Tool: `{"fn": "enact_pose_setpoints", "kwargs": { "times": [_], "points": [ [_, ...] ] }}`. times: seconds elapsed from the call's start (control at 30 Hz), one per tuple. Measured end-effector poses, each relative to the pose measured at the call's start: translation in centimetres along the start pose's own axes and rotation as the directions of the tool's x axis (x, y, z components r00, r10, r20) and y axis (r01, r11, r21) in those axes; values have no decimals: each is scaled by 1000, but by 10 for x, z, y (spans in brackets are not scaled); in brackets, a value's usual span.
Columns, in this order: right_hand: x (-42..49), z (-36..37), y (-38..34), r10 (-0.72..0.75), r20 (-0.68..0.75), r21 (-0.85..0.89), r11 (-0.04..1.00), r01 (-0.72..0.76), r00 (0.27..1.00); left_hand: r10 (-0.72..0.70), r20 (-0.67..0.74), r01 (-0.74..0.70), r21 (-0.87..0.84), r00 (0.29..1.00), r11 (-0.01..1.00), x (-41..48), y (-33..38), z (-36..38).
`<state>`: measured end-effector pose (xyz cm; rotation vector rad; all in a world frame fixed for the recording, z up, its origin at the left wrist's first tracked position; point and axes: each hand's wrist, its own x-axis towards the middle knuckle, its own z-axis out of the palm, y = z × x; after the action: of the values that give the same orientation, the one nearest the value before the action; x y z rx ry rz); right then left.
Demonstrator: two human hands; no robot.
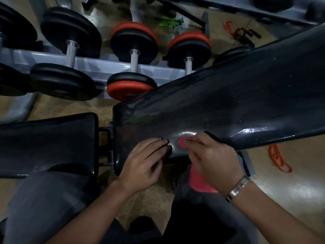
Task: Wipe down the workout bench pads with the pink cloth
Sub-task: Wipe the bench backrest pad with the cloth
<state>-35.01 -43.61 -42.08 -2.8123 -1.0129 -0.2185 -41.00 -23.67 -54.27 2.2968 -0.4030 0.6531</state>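
Note:
The long black back pad (219, 103) of the bench slants up to the right; the shorter black seat pad (47, 143) lies at left across a hinge gap. My right hand (212, 161) grips the pink cloth (199, 182) at the back pad's near edge, with most of the cloth hanging below the hand and a small bit showing at the fingertips. My left hand (144, 162) rests on the same edge, fingers curled over it; a sliver of pink shows under its fingers, so I cannot tell if it also holds cloth.
A grey dumbbell rack (98, 66) with black and red dumbbells (133, 55) stands just beyond the pads. An orange band (277, 161) lies on the floor at right, another orange strap (232, 30) farther back. My knees are below the bench.

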Motion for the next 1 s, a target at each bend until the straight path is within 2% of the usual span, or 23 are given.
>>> {"fn": "enact_pose_setpoints", "kwargs": {
  "times": [0.13, 0.3, 0.47, 0.63, 0.8, 0.93, 1.0],
  "points": [
    [18, -10, 11, 161, -115, -26, 986, -165, 980, 79, 59, -81, 33, 995, 996, 7, 11, 5],
    [-5, -14, 14, 46, -37, -40, 998, -48, 998, 126, 105, -134, 72, 986, 988, 18, 13, 23],
    [9, -26, 30, 188, -182, -84, 975, -206, 965, 204, 141, -219, 104, 969, 970, 33, 1, 16],
    [-13, -19, 29, 32, -82, -50, 998, -36, 996, 233, 144, -245, 69, 962, 967, 48, -6, 19],
    [6, -22, 31, 182, -186, -54, 979, -195, 965, 262, 147, -275, 76, 954, 958, 46, -6, 20],
    [-12, -15, 24, 61, -53, -28, 998, -63, 997, 327, 160, -341, 66, 931, 938, 46, -6, 17],
    [-13, -25, 37, 60, -83, -34, 997, -63, 995, 361, 176, -372, 33, 916, 928, 48, -3, 16]
  ]
}}
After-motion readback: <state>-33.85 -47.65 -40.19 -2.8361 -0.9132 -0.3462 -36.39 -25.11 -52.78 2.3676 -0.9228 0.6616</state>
